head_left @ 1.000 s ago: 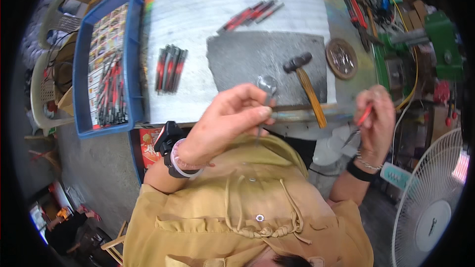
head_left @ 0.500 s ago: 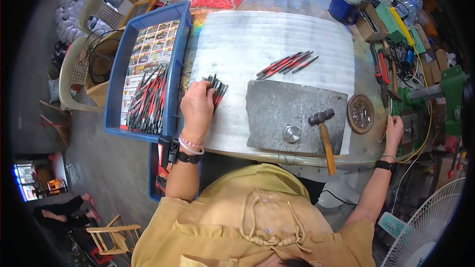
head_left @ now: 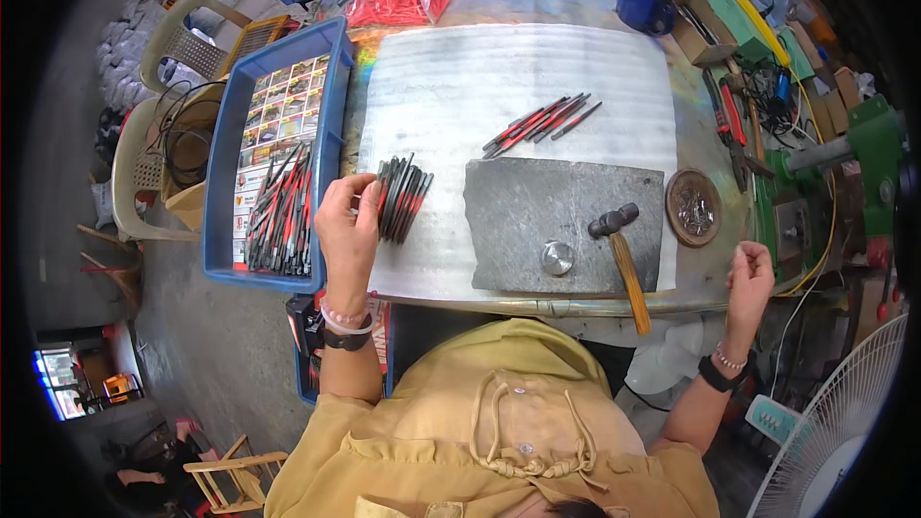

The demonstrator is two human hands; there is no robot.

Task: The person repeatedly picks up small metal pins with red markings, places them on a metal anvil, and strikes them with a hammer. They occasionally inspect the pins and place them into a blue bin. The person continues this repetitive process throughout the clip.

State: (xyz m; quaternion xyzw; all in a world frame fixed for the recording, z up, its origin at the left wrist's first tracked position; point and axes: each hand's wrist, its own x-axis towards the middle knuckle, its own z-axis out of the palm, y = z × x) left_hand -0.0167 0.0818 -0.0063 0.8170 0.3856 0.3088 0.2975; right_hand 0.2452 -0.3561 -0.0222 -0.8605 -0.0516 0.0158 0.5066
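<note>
A pile of slim black-and-red sticks (head_left: 407, 201) lies on the left part of the white foam sheet (head_left: 432, 86); their exact kind is too small to tell. Beside its left edge is my left hand (head_left: 347, 225), thumb and forefinger apart, fingertips at the nearest sticks. My right hand (head_left: 750, 280) hovers by the table's right front edge with fingers curled in; whether they hold something small is hidden. Between the hands, a hammer (head_left: 628, 278) with a wooden handle and a round metal disc (head_left: 556, 258) rest on a grey slab (head_left: 518, 201). Behind it lies a smaller group of sticks (head_left: 540, 123).
A blue crate (head_left: 338, 77) with many more sticks stands at the left. Right of the slab sits a round brown dish (head_left: 679, 230) of small metal bits. Pliers (head_left: 731, 125), a green machine (head_left: 868, 144) and a blue lidded jug (head_left: 643, 10) line the right side.
My left hand has shifted left off the pile, leaving the sticks more exposed. My right hand has drawn back from beside the green machine toward me, its fingers curling.
</note>
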